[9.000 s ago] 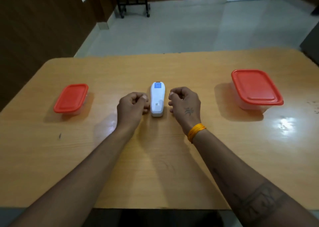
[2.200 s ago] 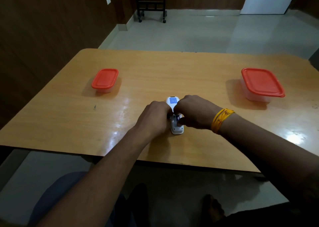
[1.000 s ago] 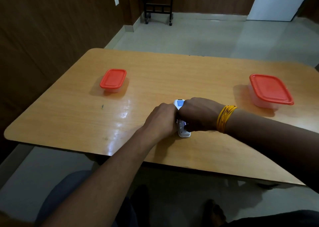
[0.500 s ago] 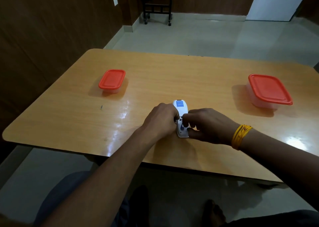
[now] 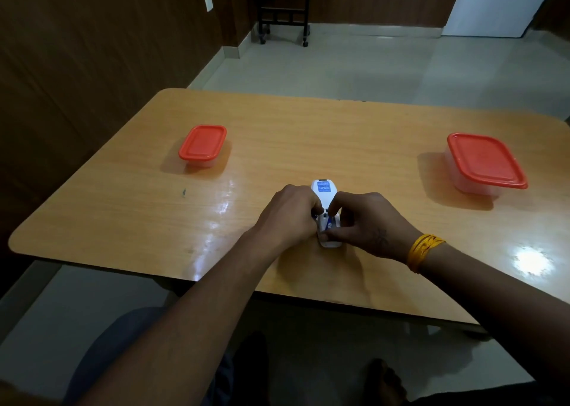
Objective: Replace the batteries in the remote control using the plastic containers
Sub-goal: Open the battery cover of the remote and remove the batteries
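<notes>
- Since half a second ago the right hand (image 5: 367,223) has shifted little, its fingertips now pinching at a blue-marked battery (image 5: 329,222) in the opened back of the remote control (image 5: 324,193); nine seconds back both hands lay curled either side of the closed remote.
- Left hand (image 5: 288,217) wraps the remote's left flank, its grip narrow and closed on the body, steadying it against the tabletop (image 5: 277,134).
- Right hand's grip is narrow too, thumb and forefinger closed on the battery; whether the cell has lifted from its bay is too small to tell.
- Remote lies mid-tabletop, near the front edge, long axis running from front edge toward far edge, battery bay at the near end.
- Small red-lidded container (image 5: 202,145) sits toward the left edge, large red-lidded container (image 5: 484,165) toward the right edge; both are lidded and well apart from the remote.
- Judgement: the old battery goes out next, and the large container is the nearer one for the right hand that holds it, lying off to that hand's right; its lid has yet to come off.
</notes>
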